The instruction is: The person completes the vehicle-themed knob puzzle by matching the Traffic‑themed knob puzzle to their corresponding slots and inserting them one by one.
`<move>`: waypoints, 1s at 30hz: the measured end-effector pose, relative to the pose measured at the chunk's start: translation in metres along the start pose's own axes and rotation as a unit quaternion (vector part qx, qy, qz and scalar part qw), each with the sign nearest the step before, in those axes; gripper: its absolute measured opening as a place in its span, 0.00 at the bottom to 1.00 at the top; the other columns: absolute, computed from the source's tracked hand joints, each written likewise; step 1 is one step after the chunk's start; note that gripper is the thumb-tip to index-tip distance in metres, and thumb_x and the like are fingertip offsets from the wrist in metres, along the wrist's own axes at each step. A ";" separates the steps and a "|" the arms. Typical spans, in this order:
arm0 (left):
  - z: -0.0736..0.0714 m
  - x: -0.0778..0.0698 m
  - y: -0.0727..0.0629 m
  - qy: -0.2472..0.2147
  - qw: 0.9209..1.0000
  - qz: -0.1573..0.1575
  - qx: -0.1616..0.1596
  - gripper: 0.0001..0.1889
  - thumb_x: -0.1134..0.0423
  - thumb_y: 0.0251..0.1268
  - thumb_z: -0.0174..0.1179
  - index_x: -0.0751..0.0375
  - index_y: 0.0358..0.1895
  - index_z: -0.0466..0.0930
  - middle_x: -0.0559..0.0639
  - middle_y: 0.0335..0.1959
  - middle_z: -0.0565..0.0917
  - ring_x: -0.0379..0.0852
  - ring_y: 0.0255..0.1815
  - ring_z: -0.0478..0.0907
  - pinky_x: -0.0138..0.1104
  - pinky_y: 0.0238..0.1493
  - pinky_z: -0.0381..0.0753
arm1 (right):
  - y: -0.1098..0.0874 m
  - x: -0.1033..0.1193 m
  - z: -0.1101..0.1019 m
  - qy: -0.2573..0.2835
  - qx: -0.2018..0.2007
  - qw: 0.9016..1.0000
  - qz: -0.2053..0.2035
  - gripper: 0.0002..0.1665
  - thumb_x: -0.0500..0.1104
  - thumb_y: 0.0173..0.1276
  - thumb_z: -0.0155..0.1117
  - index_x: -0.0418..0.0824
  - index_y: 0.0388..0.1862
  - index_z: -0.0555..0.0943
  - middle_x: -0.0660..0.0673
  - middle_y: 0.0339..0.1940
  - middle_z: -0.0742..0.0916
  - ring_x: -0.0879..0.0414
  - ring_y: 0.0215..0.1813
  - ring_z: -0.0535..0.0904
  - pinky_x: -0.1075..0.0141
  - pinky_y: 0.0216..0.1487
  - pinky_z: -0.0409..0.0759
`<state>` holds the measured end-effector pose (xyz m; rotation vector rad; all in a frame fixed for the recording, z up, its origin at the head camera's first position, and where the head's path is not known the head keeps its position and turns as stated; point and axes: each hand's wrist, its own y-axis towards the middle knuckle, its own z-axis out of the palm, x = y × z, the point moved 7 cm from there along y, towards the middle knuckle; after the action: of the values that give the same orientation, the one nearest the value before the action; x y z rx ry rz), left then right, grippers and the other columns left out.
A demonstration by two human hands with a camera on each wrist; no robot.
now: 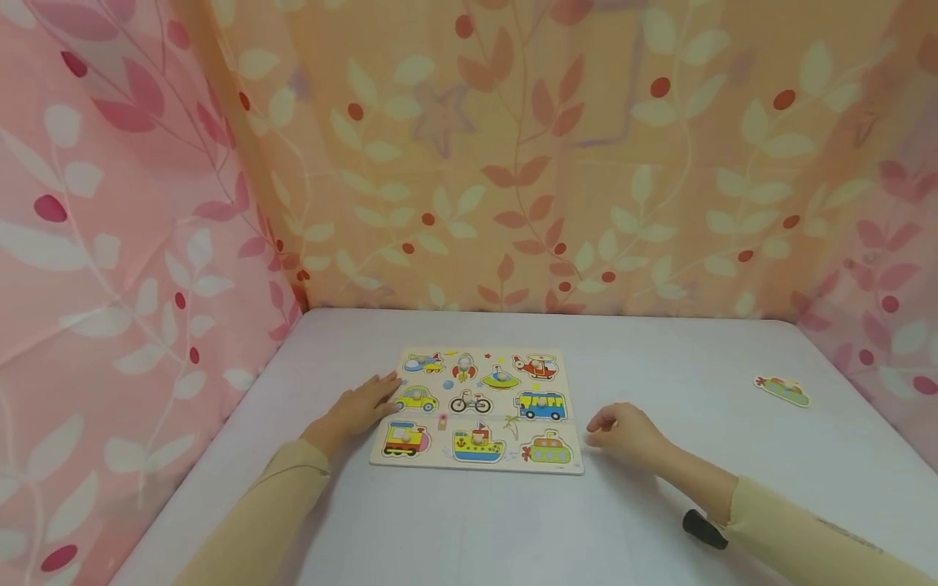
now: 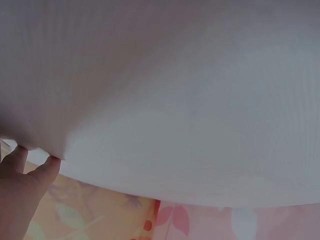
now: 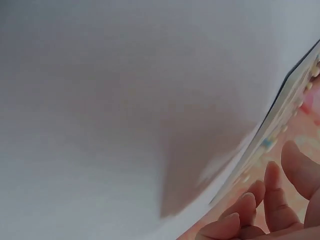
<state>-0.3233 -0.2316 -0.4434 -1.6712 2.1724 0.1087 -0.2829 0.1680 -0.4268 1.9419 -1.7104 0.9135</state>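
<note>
A wooden peg puzzle board lies flat on the table, with several vehicle pieces in it, among them a blue bus and a red helicopter. A green submarine picture shows at its near right corner. My left hand rests at the board's left edge, fingers extended and fingertips touching it. Just right of the board hovers my right hand, its fingers loosely bent and holding nothing; in the right wrist view the fingers are apart beside the board's edge.
A loose green submarine piece lies on the white table, far to the right. Floral curtains stand behind the table and along both sides. A black device sits under the right wrist.
</note>
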 end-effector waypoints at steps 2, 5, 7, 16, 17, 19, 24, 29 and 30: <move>0.000 0.000 0.000 0.000 1.000 0.001 -0.001 0.31 0.53 0.75 0.51 0.62 0.75 0.58 0.58 0.77 0.55 0.65 0.76 0.47 0.68 0.67 0.46 | -0.002 -0.009 -0.009 -0.002 -0.004 1.000 0.003 0.06 0.37 0.59 0.70 0.35 0.33 0.84 0.46 0.29 0.78 0.51 0.35 0.71 0.63 0.32 0.70; 0.001 0.000 0.000 -0.002 1.000 -0.001 -0.001 0.31 0.53 0.74 0.51 0.62 0.75 0.58 0.57 0.77 0.55 0.64 0.76 0.46 0.67 0.67 0.46 | -0.005 -0.019 -0.026 -0.005 -0.015 1.000 -0.003 0.08 0.38 0.60 0.70 0.33 0.34 0.84 0.46 0.29 0.78 0.51 0.35 0.71 0.62 0.32 0.70; 0.000 0.000 0.000 -0.003 1.000 -0.002 0.000 0.31 0.52 0.74 0.51 0.62 0.75 0.57 0.57 0.77 0.55 0.64 0.76 0.46 0.67 0.67 0.46 | -0.007 -0.024 -0.038 -0.009 -0.026 1.000 -0.009 0.08 0.38 0.60 0.70 0.33 0.34 0.84 0.46 0.29 0.79 0.51 0.35 0.71 0.62 0.32 0.69; -0.004 0.002 -0.004 -0.008 1.000 0.001 0.001 0.32 0.53 0.74 0.52 0.62 0.75 0.57 0.58 0.76 0.55 0.64 0.76 0.46 0.66 0.67 0.47 | -0.005 -0.045 -0.071 -0.037 -0.057 0.997 -0.032 0.11 0.41 0.62 0.70 0.32 0.35 0.85 0.45 0.30 0.80 0.50 0.36 0.72 0.62 0.33 0.68; -0.004 0.002 -0.004 -0.008 1.000 0.003 0.001 0.32 0.53 0.74 0.52 0.62 0.75 0.57 0.59 0.76 0.55 0.65 0.76 0.46 0.66 0.67 0.47 | -0.004 -0.048 -0.073 -0.040 -0.058 0.997 -0.031 0.11 0.41 0.62 0.69 0.32 0.35 0.85 0.45 0.30 0.80 0.50 0.36 0.72 0.61 0.33 0.68; -0.004 0.002 -0.005 -0.007 1.000 0.005 0.001 0.32 0.53 0.74 0.52 0.62 0.75 0.57 0.58 0.76 0.55 0.64 0.76 0.46 0.65 0.68 0.47 | -0.004 -0.055 -0.079 -0.049 -0.064 0.996 -0.031 0.12 0.41 0.62 0.69 0.31 0.35 0.84 0.44 0.31 0.80 0.49 0.37 0.72 0.61 0.33 0.68; -0.003 0.000 -0.004 -0.004 1.000 0.010 0.000 0.32 0.53 0.74 0.52 0.63 0.74 0.58 0.59 0.76 0.56 0.64 0.76 0.47 0.64 0.68 0.48 | -0.001 -0.081 -0.100 -0.044 -0.075 0.996 -0.006 0.17 0.43 0.64 0.68 0.27 0.40 0.83 0.37 0.34 0.83 0.44 0.40 0.75 0.60 0.36 0.71; -0.001 -0.001 -0.003 0.001 1.000 0.012 0.002 0.32 0.53 0.73 0.53 0.62 0.75 0.58 0.58 0.76 0.56 0.64 0.76 0.47 0.64 0.68 0.49 | 0.000 -0.114 -0.121 -0.015 -0.082 0.996 0.042 0.24 0.46 0.68 0.64 0.22 0.46 0.79 0.31 0.41 0.85 0.43 0.43 0.77 0.62 0.37 0.74; -0.001 -0.001 -0.002 0.000 1.000 0.011 0.002 0.32 0.52 0.73 0.53 0.62 0.75 0.58 0.58 0.76 0.56 0.64 0.76 0.47 0.64 0.69 0.49 | -0.001 -0.119 -0.125 -0.014 -0.087 0.995 0.047 0.25 0.46 0.69 0.63 0.22 0.47 0.78 0.30 0.42 0.84 0.42 0.44 0.77 0.62 0.37 0.74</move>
<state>-0.3214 -0.2319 -0.4416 -1.6449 2.1903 0.1096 -0.3136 0.3378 -0.4211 1.7824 -1.8464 0.7448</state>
